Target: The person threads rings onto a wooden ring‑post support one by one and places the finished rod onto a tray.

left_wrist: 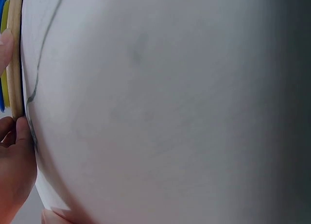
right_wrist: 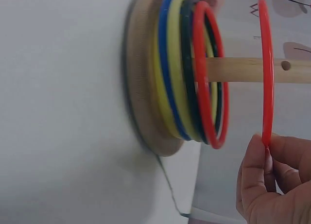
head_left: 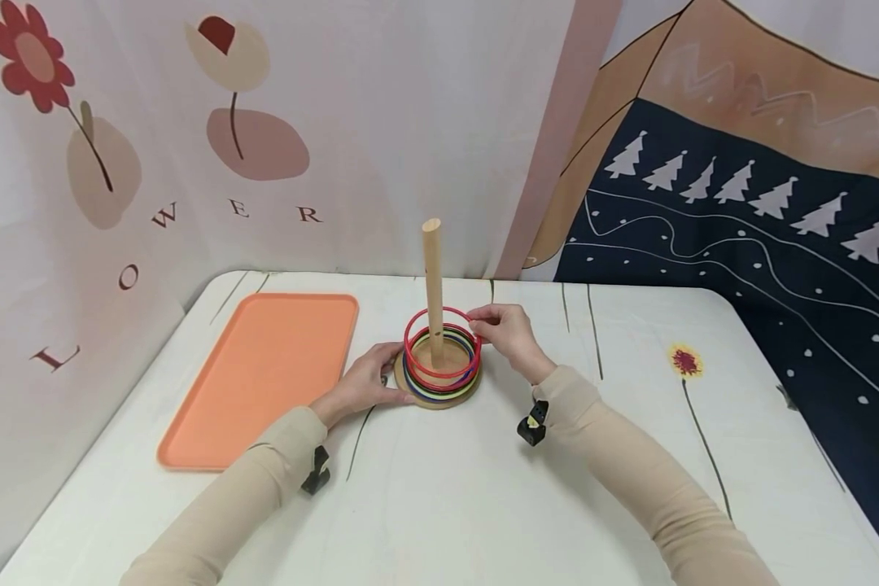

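A wooden peg (head_left: 433,277) stands upright on a round wooden base (right_wrist: 140,68). Lying on the base around the peg are stacked rings: yellow, a blue ring (right_wrist: 170,73), pale yellow, dark green and a red ring (right_wrist: 200,63) on top. My right hand (head_left: 509,332) pinches a second red ring (right_wrist: 268,102) by its right edge between thumb and fingers. That ring encircles the peg, raised above the stack with a gap below it. With my left hand (head_left: 369,378) I grip the left side of the base, thumb at its front.
An orange tray (head_left: 278,366) lies on the table left of the peg. The white tablecloth (head_left: 447,505) has printed flower stems. Behind the table hangs a patterned curtain (head_left: 410,122), with a dark tree-print section (head_left: 703,228) at the right.
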A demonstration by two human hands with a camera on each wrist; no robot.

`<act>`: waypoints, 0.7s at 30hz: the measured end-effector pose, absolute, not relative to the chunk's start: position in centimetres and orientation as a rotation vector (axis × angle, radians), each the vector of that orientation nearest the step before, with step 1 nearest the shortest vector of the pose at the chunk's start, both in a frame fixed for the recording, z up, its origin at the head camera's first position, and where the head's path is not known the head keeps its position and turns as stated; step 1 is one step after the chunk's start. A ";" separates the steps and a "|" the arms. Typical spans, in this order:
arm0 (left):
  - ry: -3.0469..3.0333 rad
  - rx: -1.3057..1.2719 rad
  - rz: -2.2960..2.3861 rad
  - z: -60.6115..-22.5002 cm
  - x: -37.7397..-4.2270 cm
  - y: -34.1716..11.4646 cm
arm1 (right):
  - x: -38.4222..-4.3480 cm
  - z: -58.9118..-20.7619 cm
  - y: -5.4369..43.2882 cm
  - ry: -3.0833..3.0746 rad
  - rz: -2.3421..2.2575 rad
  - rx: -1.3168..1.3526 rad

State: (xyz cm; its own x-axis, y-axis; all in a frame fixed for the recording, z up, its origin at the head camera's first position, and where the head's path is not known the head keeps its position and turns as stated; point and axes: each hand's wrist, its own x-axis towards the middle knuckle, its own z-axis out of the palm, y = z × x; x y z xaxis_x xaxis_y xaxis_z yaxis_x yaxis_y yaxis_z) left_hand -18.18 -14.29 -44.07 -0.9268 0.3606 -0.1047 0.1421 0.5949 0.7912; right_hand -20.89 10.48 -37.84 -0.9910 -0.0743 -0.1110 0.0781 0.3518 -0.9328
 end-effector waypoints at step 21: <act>2.558 0.405 1.223 -44.0 -18.2 -14.3 | -20.7 -39.2 10.1 2.563 -1.647 -0.030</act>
State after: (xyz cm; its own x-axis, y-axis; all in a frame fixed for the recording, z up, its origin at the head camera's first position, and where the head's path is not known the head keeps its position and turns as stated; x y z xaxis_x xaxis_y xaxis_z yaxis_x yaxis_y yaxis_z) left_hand -18.16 -14.32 -43.97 -0.9225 0.3648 -0.1261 0.1309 0.6029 0.7870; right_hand -20.65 10.08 -39.16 -0.9953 -0.0676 -0.0691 0.0347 0.4169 -0.9083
